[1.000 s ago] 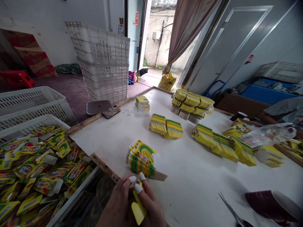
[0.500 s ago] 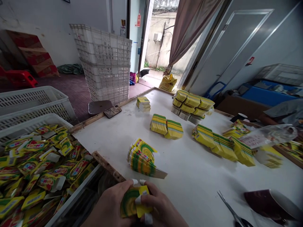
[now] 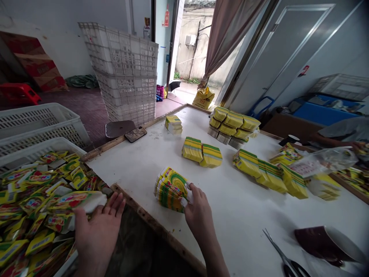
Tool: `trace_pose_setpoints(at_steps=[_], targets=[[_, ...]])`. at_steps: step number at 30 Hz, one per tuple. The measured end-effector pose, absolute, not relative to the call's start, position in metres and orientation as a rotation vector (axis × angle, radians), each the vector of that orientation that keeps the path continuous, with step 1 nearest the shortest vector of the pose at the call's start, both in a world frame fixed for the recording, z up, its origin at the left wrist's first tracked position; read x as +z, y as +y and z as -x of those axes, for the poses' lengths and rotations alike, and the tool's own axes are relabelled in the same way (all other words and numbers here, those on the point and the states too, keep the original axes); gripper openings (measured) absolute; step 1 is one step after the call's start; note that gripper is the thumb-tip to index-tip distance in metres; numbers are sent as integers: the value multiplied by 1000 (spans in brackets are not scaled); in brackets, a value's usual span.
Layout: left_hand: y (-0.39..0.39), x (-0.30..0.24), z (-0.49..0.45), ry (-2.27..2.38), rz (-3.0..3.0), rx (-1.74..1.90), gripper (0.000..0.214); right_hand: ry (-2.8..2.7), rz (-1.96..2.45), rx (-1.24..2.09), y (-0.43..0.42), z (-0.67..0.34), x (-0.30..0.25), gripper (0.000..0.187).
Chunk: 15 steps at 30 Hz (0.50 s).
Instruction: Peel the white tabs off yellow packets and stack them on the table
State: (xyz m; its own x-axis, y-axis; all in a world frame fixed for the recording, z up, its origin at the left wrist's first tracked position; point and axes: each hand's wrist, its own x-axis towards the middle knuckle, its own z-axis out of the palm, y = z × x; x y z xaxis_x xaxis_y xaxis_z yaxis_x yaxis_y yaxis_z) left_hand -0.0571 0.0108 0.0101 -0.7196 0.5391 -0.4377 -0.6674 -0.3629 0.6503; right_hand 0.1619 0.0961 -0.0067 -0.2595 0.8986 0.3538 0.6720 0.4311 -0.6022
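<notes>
My left hand is open, palm up and fingers stretched, at the edge of a white crate full of small yellow-green cartons. Just beyond its fingers is a motion-blurred carton with a white end, above the heap. On the white table, my right hand pinches the right end of a flat carton at the near side of a fanned stack. White covers show on its thumb and a fingertip.
Bundles of flat cartons stand across the table, with a taller pile behind. Scissors and a dark red cup lie at right. A phone rests on the left edge. Another person's arm is at far right.
My hands have parted from the carton they held together. The left moved left to the crate, where a blurred carton now shows; the right moved forward onto the stack.
</notes>
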Motion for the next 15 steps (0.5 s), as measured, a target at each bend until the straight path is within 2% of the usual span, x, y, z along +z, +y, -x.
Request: trace_pose_setpoints(at_steps=[4,7,11,13,15], targets=[[13,-1,55,1141,210,1845,29,-2123,1432,337,110,-155,-15,47],[10,-15,39,1127,154,1711,21,-2101,1421,352,109,-154,-15,49],[5,-29,16,1038,-87,1689,47,-1921,1355,536,95,-151,-5,51],[1,-29,5,979,-220,1741,60,-1835,1255,766,79,-146,-1,51],[-2,-24,-3,914,-280,1767,58,-1769,1105,1090,58,-137,-1,50]])
